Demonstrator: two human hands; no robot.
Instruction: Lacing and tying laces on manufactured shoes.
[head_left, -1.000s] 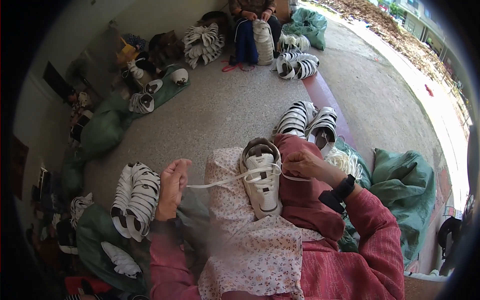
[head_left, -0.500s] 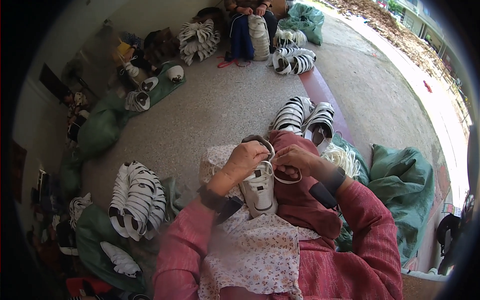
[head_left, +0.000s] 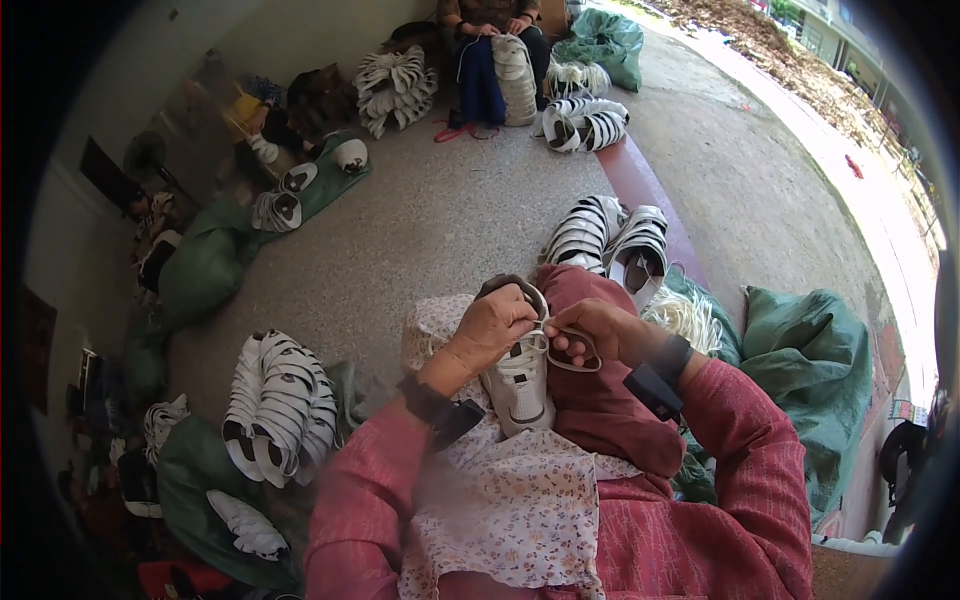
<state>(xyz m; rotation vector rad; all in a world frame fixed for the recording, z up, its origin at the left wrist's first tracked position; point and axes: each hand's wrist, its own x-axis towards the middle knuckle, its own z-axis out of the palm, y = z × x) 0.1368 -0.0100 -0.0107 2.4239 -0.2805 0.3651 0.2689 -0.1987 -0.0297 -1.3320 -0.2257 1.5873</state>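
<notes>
A white shoe upper (head_left: 524, 388) with dark patches lies on my lap, toe toward me, against my reddish-brown trouser leg. White lace runs through its upper eyelets. At the collar my left hand (head_left: 496, 322) pinches the lace, fingertips close together. Just to the right, my right hand (head_left: 612, 332) grips the same shoelace (head_left: 578, 370), which hangs in a loop below its curled fingers. The fingertips of both hands nearly meet over the shoe's opening, and the exact point of the pinch is partly hidden.
Nested stacks of white shoe uppers stand ahead (head_left: 585, 232) and at left (head_left: 278, 408). A bundle of white laces (head_left: 688, 322) lies beside green sacks (head_left: 806, 385) at right. A co-worker (head_left: 500, 45) sits at the far side with another stack. Flowered cloth (head_left: 505, 500) covers my lap.
My right hand has turned and shifted slightly right, and the lace loop beneath its fingers hangs a little lower. My left hand keeps its pinch; the view has tilted slightly.
</notes>
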